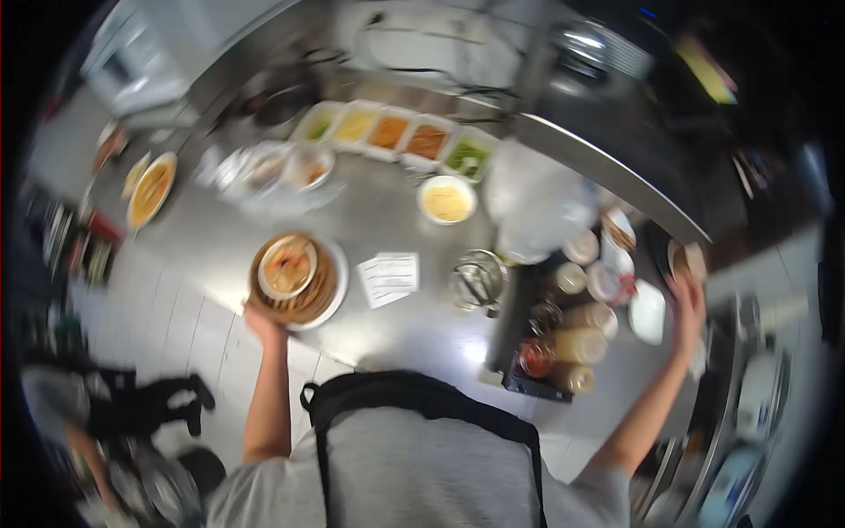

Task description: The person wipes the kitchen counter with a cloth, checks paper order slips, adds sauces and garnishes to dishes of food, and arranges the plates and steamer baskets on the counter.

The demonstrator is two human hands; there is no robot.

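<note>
My left hand (264, 321) grips the near left edge of a white plate (339, 295). On that plate sits a round brown food or basket-like piece (304, 310), too blurred to name, with a small bowl of orange-red food (289, 267) on top. My right hand (689, 308) is stretched out at the far right of the counter, fingers extended and blurred. Its fingertips are beside a brown and tan object (693, 260); whether they touch it I cannot tell. A white dish (647, 312) lies just left of this hand.
Paper slips (389, 278) and a metal container with utensils (478, 280) lie mid-counter. Squeeze bottles (581, 345) stand in a dark crate (537, 385). Behind are several topping tubs (388, 132), a yellow-filled bowl (447, 201) and plastic bags (541, 202). Another person (57, 405) is at lower left.
</note>
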